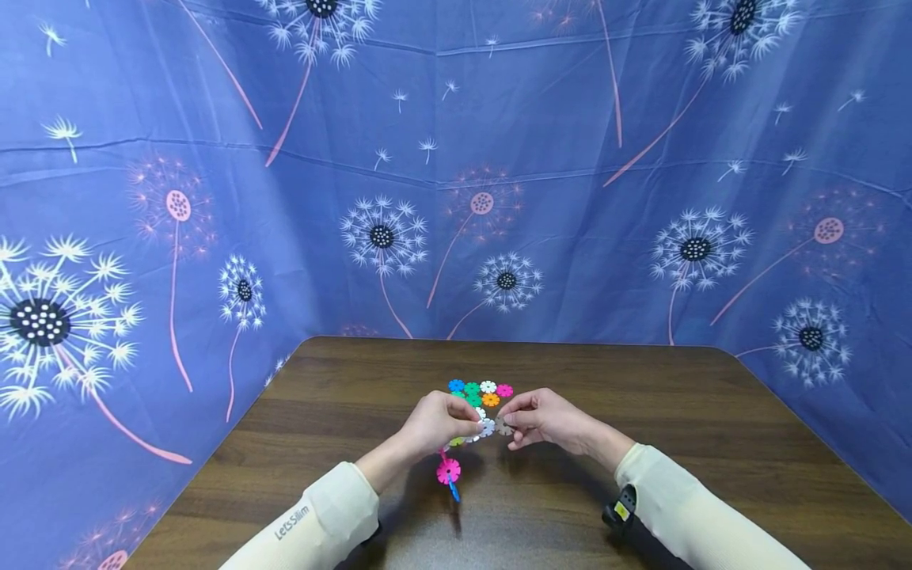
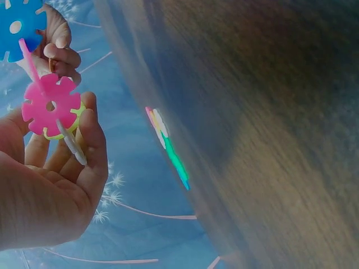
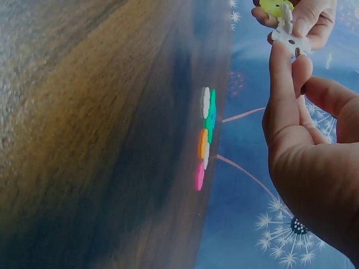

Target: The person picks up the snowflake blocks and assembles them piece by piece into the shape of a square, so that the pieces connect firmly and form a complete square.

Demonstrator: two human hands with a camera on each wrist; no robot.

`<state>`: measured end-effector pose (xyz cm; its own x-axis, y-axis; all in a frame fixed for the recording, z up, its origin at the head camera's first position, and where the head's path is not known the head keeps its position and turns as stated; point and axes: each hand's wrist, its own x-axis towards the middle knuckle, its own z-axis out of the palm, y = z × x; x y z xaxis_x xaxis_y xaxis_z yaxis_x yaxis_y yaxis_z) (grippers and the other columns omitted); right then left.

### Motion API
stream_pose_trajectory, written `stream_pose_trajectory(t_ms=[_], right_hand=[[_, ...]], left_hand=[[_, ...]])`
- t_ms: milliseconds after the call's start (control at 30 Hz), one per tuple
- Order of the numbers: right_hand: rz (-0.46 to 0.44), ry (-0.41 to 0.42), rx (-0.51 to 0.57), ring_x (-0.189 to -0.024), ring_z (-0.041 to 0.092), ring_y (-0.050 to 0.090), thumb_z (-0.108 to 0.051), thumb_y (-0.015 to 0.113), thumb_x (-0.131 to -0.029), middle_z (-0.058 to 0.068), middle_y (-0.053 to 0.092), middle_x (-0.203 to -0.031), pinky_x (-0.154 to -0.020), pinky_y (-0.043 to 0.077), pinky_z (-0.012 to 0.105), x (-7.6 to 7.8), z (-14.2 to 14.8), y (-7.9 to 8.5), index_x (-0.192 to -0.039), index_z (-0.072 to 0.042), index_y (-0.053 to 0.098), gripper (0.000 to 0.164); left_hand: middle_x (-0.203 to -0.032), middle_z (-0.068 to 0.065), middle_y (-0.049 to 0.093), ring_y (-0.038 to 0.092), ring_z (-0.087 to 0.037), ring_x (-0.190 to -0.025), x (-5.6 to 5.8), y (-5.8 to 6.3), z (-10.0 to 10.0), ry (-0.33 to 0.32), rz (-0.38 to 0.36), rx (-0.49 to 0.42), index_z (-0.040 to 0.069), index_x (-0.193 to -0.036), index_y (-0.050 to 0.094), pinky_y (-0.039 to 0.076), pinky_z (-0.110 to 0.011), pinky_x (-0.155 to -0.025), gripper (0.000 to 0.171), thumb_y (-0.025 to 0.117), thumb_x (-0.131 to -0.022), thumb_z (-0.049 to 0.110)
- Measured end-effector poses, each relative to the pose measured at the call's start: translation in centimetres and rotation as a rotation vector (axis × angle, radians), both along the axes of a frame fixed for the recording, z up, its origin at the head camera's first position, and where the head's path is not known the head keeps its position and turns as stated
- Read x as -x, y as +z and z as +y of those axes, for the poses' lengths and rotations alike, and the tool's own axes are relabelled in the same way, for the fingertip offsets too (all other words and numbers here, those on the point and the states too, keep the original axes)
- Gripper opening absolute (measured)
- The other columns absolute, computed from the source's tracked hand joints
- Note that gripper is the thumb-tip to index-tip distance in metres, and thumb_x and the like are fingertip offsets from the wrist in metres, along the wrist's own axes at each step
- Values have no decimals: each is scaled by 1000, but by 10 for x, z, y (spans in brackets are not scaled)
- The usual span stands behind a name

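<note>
- Nearest, at seven o'clock from the fingertips, a linked chain (image 1: 443,454) of notched discs ended in a pink disc (image 1: 448,472) and a blue disc (image 1: 454,491), held above the wooden table (image 1: 727,459).
- At nine o'clock, the left hand (image 1: 440,421) pinched the chain by a white disc (image 1: 487,428); at three, the right hand (image 1: 547,421) gripped a greyish disc (image 1: 503,427) close beside it.
- The discs looked light, thin, stiff, perhaps slick; a rim hold leaving notches free seemed surest, since joints could bend or slip.
- Farther, at twelve o'clock, loose discs (image 1: 490,400) lay grouped before a dandelion-print curtain (image 1: 570,245).
</note>
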<state>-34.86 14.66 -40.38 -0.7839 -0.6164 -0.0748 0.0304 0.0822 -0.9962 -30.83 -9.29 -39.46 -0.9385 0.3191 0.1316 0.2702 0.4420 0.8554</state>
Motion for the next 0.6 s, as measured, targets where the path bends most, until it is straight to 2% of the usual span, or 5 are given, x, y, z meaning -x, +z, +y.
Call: stream_pose_trajectory(t_ms=[367,600], right_hand=[[-5,18,-17,-63,12,63,3,62,-98,15,61,-89,-78,59,47,-5,-3,3,-114,20,60,24],[-17,30,10,-65,15,65,4,61,-97,15,61,-88,-78,59,48,-8,-4,1,-109,16,63,16]], left_hand=[[-78,8,72,61,-7,-74,-1,1,1,-7,52,70,14,-82,79,51,-26,-63,6,84,-85,16],[-73,10,70,57,-6,-66,-5,2,2,3,120,111,14,-81,80,47,-25,-57,6,85,-83,14]])
